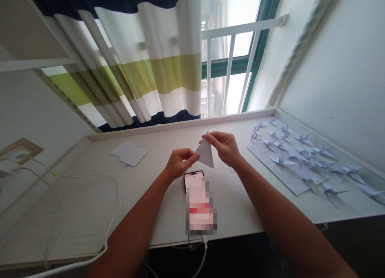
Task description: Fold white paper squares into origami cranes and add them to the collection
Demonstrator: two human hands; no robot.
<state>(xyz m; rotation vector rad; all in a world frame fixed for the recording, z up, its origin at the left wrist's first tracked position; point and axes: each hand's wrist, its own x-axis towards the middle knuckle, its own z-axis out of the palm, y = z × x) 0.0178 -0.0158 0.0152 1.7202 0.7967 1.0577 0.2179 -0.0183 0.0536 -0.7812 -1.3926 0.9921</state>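
We pinch the pale paper triangle [206, 154] just past the phone [193, 179] on the table [162, 142]. Our left hand [180, 164] grips its left corner, and our right hand [223, 148] grips its top tip. If we pull too hard, the paper may rip; if we slip, it may bend crooked.

paper [205, 154] | was wht, triangular, looked folded | narrow tip pointed up | was held btwn L hand [179, 162] & R hand [225, 146]
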